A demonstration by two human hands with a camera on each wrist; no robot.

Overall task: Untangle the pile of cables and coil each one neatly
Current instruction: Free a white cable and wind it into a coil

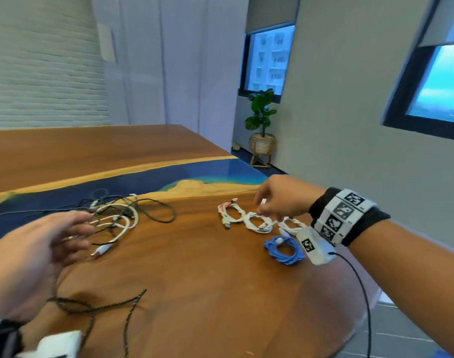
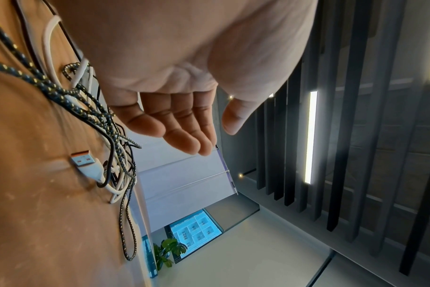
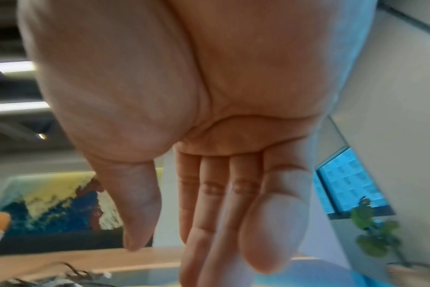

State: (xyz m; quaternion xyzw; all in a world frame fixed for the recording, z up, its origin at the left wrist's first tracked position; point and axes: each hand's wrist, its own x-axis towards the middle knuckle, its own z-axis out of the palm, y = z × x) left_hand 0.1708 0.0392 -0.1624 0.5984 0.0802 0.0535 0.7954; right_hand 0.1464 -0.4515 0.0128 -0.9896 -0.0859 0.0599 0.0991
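My left hand (image 1: 37, 251) is flat and loose, with the fingers straight. It holds nothing. It hangs just beside the tangled pile of cables (image 1: 115, 218) on the wooden table (image 1: 195, 267). The pile has white cables and thin black ones all mixed up. A white USB plug (image 2: 85, 163) lies on the wood at the near edge of the pile. A dark braided cable (image 1: 159, 210) loops out of the pile to the right. Another piece of dark braided cord (image 1: 97, 308) runs across the table near me, under my left arm.

My right hand (image 1: 277, 200) is over the coiled cables on the right side of the table. In the wrist view its fingers (image 3: 233, 213) are straight and close together, and the thumb stands a little apart. It holds nothing there. From the head view I cannot tell if the fingertips touch the coil below them.

Three white coils lie in a row. The first white coil (image 1: 229, 213) has a red bit on it. The middle white coil (image 1: 258, 223) is right under my fingers. The third white coil (image 1: 290, 224) is partly hidden by my wrist. A blue coil (image 1: 282, 250) lies nearer to me, just beside the third white one.

A basket on a stand (image 1: 262, 144) sits on the floor by the wall, and a green plant (image 1: 260, 109) grows in it
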